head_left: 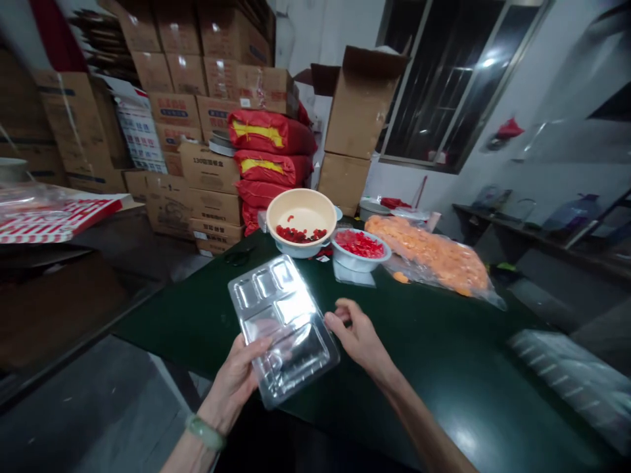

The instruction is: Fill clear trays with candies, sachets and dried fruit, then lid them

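Left hand [234, 384] cradles a plastic tray [283, 332] from beneath, above the bench [444, 381] (its compartments look empty); right hand [357, 335], half-curled, seems to hold nothing, just beside the tray's edge.

Two hands: left hand [234, 384], right hand [357, 338]. One clear plastic compartment tray [283, 328]. Two bowls: cream bowl [302, 194], white bowl [348, 255]. One bag of orange pieces [426, 256]. At least three red sacks [271, 131]. One green bangle [204, 432].
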A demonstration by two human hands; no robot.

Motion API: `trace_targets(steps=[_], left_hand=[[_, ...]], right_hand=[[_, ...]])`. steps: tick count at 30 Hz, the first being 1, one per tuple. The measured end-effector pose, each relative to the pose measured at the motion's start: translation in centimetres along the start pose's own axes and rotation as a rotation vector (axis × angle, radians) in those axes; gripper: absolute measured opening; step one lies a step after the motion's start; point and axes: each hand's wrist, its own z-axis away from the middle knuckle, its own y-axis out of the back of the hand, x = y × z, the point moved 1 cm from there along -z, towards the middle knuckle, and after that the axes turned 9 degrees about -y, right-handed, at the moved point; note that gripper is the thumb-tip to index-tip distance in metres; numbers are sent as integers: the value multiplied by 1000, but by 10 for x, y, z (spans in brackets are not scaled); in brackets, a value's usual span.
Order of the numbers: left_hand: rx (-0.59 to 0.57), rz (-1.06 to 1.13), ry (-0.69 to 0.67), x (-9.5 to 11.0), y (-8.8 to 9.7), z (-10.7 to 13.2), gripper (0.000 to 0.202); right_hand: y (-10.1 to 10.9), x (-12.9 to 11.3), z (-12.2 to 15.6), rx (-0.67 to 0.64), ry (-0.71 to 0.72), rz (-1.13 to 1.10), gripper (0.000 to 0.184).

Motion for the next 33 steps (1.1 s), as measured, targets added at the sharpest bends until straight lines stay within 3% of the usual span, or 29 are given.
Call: trace_targets(steps=[2, 4, 7, 9, 13, 16, 18, 21, 24, 29, 33], left_hand=[[-34, 27, 62, 0, 10, 2, 43], [12, 11, 17, 0, 14, 0, 54], [158, -52, -218, 2, 17, -6, 82], [124, -2, -301, 5, 18, -7, 92], [-103, 186, -117, 9, 23, -5, 82], [-232, 273, 43, 8, 31, -4, 71], [-311, 282, 43, 7, 37, -4, 72], [-384, 260, -74, 6, 42, -5, 81], [-383, 262, -150, 10, 43, -7, 82], [-316, 284, -106, 13, 48, -9, 77], [-266, 365, -65, 4, 57, -9, 67]], right_hand=[[-12, 1, -5, -407, -147, -272, 46], [-26, -4, -9, -586, -188, -505, 46], [-49, -22, -17, -571, -134, -590, 40], [-63, -39, -21, -601, -84, -468, 35], [-93, -67, -18, -721, 17, -194, 26], [-112, -75, -15, -875, -63, -146, 23], [-122, -75, -15, -961, -137, -157, 23], [-130, -73, -20, -1034, -199, -173, 25], [-134, -71, -24, -1075, -197, -186, 25], [-137, -71, -27, -1147, -193, -212, 22], [-143, -68, -24, -1083, -167, -81, 17]])
